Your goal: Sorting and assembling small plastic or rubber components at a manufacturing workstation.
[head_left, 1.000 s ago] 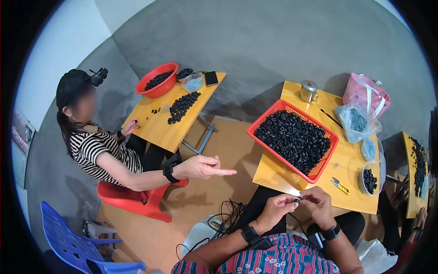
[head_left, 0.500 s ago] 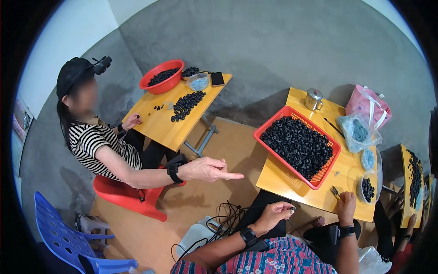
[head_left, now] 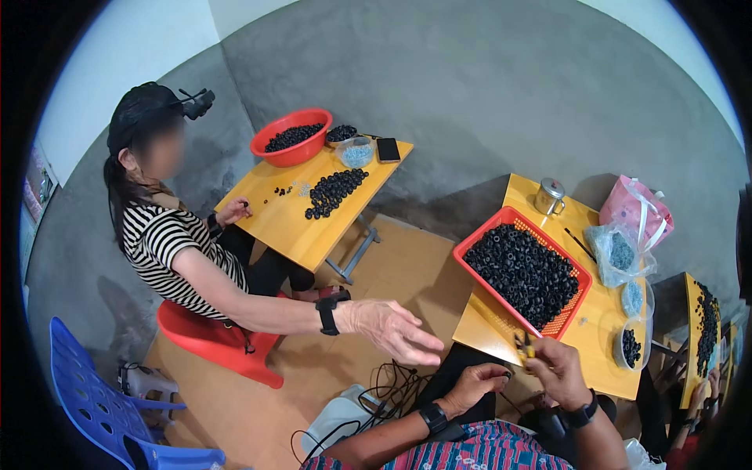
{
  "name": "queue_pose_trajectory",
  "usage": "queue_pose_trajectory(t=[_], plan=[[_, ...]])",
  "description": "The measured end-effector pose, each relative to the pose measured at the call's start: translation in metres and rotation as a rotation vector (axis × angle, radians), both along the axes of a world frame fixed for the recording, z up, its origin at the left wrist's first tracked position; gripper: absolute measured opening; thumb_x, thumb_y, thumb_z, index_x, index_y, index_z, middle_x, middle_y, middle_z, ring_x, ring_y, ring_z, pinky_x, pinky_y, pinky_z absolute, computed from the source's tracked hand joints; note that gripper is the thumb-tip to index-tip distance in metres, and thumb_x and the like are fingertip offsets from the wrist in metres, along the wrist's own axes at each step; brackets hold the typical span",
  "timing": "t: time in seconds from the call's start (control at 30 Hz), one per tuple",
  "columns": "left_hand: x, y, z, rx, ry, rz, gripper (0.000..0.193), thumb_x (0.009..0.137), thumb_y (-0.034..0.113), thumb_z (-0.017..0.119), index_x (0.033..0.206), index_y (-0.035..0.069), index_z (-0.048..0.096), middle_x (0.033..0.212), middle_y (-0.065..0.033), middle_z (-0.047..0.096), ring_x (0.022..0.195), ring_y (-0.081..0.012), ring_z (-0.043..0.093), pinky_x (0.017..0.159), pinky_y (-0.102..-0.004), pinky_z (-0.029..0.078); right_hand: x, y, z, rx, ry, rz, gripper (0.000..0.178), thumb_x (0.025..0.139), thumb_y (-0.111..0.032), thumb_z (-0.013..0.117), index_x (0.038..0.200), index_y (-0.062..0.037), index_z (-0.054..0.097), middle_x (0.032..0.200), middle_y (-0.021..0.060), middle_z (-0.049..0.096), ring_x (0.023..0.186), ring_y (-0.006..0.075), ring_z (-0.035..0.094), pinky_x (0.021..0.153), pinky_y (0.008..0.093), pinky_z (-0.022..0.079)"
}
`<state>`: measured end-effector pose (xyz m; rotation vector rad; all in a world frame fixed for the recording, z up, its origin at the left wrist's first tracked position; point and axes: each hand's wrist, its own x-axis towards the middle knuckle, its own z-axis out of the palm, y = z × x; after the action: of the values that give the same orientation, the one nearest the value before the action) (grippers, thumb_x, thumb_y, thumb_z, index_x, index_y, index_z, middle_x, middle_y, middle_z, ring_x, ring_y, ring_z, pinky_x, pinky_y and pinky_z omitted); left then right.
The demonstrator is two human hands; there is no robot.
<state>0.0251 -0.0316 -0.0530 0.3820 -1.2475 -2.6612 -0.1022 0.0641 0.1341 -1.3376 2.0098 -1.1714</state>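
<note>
My left hand (head_left: 475,388) is closed in a pinch on a small black ring (head_left: 507,375), just off the table's front edge. My right hand (head_left: 558,371) grips small pliers (head_left: 526,349) with yellow on the handles, jaws up, above the table edge and apart from the black ring. Beyond both hands stands a red plastic basket (head_left: 513,215) heaped with black rings (head_left: 521,270). On the left a co-worker's outstretched hand (head_left: 392,330) reaches close to my left hand, holding nothing that I can see.
My yellow table (head_left: 583,368) also carries a bowl of black rings (head_left: 631,347), bags of pale blue pieces (head_left: 621,249), a metal mug (head_left: 550,196) and a pink bag (head_left: 636,211). The co-worker's table (head_left: 290,231) bears a red basin (head_left: 257,149). Black cables (head_left: 384,399) lie on the floor.
My right hand has lifted the pliers off the table and brought them left, near my left hand. The co-worker's pointing hand has come closer, its fingers now looser. The view has shifted slightly.
</note>
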Motion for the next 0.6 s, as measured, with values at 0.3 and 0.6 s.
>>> queue_pose_trajectory(t=[0.3, 0.6], plan=[[0.0, -0.012, 0.002, -0.294, -0.012, 0.246, 0.032, 0.093, 0.018, 0.062, 0.119, 0.002, 0.052, 0.108, -0.0042, 0.057, 0.096, -0.0063, 0.054, 0.075, -0.0199, 0.046, 0.053, -0.113, -0.006, 0.032, -0.355, 0.314, 0.016, 0.09, -0.004, 0.06, 0.106, -0.0009, 0.062, 0.077, 0.0042, 0.061, 0.067, 0.0077, 0.059, 0.057, 0.0237, 0.049], [0.017, -0.021, 0.023, -0.278, 0.083, 0.211, 0.023, 0.096, 0.016, 0.056, 0.114, 0.003, 0.059, 0.108, -0.0011, 0.06, 0.097, -0.0072, 0.053, 0.082, -0.022, 0.043, 0.052, -0.164, -0.014, -0.197, -0.292, 0.491, 0.041, 0.083, 0.004, 0.06, 0.123, -0.0058, 0.06, 0.088, 0.0115, 0.064, 0.08, 0.0184, 0.062, 0.07, 0.0303, 0.051]])
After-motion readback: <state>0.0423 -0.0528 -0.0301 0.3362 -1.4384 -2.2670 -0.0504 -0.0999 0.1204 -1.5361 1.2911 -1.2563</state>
